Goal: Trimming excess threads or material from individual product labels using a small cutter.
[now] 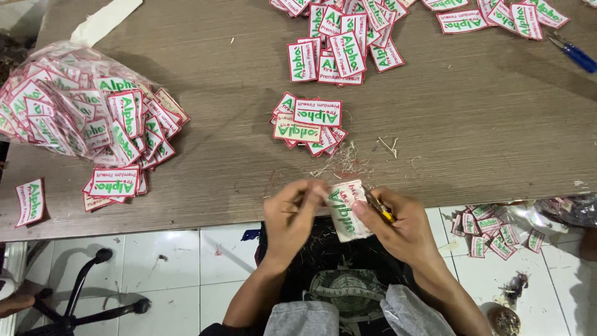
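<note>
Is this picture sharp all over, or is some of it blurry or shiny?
Head view: the left hand and right hand are slightly motion-blurred around the patch they hold; the piled patches on the wooden table look sharp; the plastic bag shows soft glare; lighting is even, with soft shadows.

Both forearms reach up from the bottom of the view and converge in front of the body, elbows apart and wrists drawn close. The left hand is seen back up, fingers curled inward with thumb and fingertips pinched together. The right hand sits just beside it, also back up, fingers bent and closed in a pinch, thumb pointing toward the left hand.
</note>
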